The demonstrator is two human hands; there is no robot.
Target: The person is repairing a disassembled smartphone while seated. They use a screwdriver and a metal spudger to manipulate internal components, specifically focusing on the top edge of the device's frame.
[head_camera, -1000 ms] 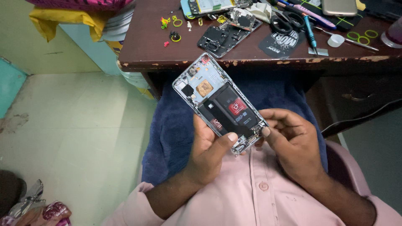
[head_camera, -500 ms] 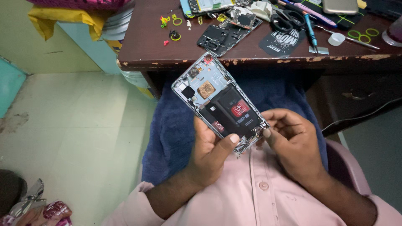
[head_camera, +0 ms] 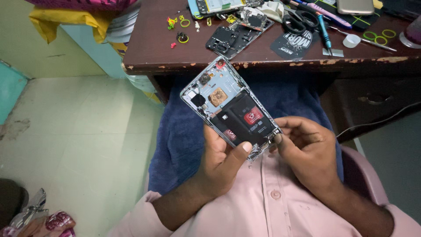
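So the opened smartphone [head_camera: 230,108] is held up over the lap, just off the near edge of the table [head_camera: 153,48]. Back cover's off, so you can see the black battery with a red label, a coppery patch and the silver frame. Left hand [head_camera: 223,160] has its grip clamped round the lower end, thumb on the edge. Right hand [head_camera: 307,147] pinches narrowly at the bottom corner. Scissors [head_camera: 300,22], a blue screwdriver [head_camera: 324,28] and a black phone part [head_camera: 228,39] sit near the table's far edge.

Even, soft indoor light; sharp centre, slight wide-angle stretch at edges (no glare).
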